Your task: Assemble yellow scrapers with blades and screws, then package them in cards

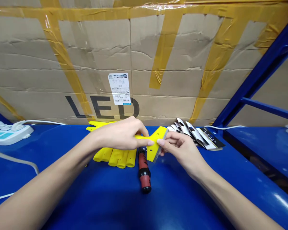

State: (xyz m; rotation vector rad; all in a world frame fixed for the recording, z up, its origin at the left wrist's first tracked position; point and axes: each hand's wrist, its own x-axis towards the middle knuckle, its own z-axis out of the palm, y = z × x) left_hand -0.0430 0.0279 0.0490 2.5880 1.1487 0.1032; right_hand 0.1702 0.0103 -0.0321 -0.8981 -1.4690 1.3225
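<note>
Left hand (124, 134), apparently palm-down, on scraper (155, 137)

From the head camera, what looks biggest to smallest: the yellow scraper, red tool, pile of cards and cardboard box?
1. Cardboard box
2. Pile of cards
3. Yellow scraper and red tool: too alike to rank, with the scraper partly covered.

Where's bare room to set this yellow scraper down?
The blue table is bare between your forearms, your side of the red tool. Another free patch lies between the white power strip and the yellow pieces. It's crowded around your left hand and right hand, where the yellow scraper, pieces and tool bunch, and by the folded cards.
</note>
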